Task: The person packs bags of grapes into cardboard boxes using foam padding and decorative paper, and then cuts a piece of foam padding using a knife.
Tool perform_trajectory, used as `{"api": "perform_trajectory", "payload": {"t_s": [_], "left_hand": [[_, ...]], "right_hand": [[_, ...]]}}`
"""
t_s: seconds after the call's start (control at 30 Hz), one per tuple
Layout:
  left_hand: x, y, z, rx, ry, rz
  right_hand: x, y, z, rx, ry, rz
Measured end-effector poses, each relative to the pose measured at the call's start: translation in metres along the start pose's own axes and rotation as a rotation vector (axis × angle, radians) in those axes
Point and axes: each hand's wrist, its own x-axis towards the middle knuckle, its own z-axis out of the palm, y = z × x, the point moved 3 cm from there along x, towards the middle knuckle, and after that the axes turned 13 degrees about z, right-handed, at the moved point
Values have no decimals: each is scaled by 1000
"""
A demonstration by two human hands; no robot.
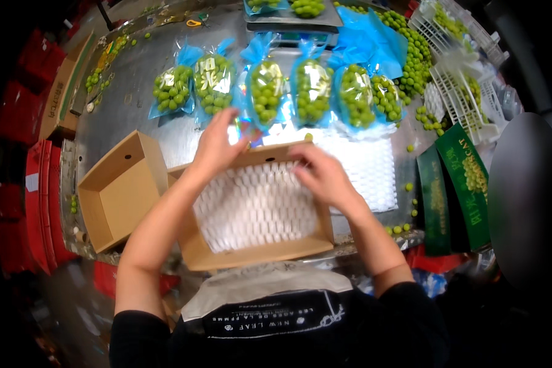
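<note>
On table (135, 86), six grape bags (267, 92); two boxes (119, 190).

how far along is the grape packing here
Done: six bagged grape bunches lie lined up on the metal table. In hand: the left hand and right hand press white foam netting into the front cardboard box. Left: no bags are boxed, and the second box is bare.

Bare steel tabletop (129, 92) lies open at far left. A row of blue-wrapped green grape bunches (267, 92) blocks the far side, an empty brown cardboard box (119, 190) the left, white plastic crates (466, 98) the far right.
</note>
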Motion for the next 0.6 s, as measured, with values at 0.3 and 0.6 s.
{"api": "perform_trajectory", "payload": {"t_s": [0.3, 0.6], "left_hand": [[129, -48, 107, 269, 95, -285], [133, -78, 99, 268, 85, -249]], "right_hand": [[10, 53, 22, -69, 201, 96], [8, 60, 28, -20, 210, 83]]}}
